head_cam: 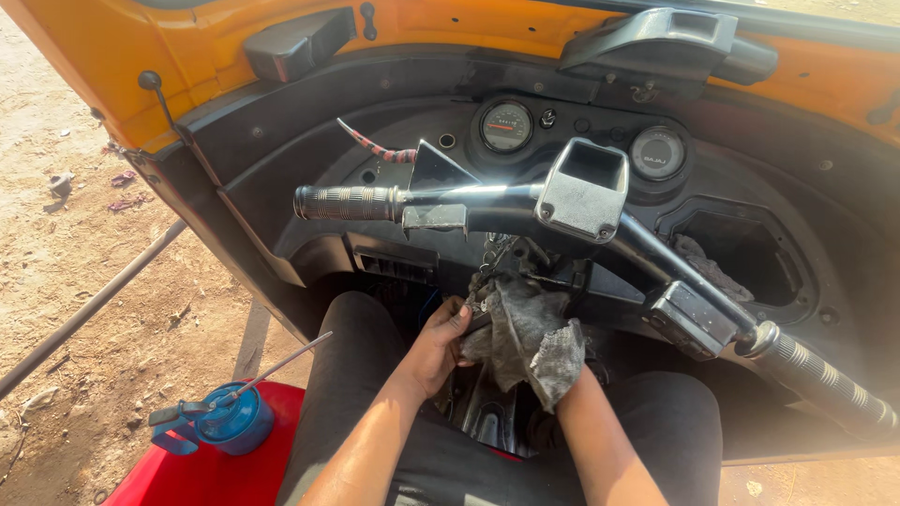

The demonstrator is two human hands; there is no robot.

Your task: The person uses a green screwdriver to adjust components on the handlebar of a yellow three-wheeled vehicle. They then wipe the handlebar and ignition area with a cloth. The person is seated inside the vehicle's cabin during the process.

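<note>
Below, left hand gripping the rag under the handlebar; right hand hidden by rag, grip unclear. Blue oil can on red seat, contents unseen.

Sunlit dirt ground, scattered litter

Grey cloth rag looks rough and grimy; handlebar is glossy metal; dashboard is matt black plastic.

A crumpled grey rag (grimy, seemingly oil-stained) hangs bunched below the handlebar.
</note>
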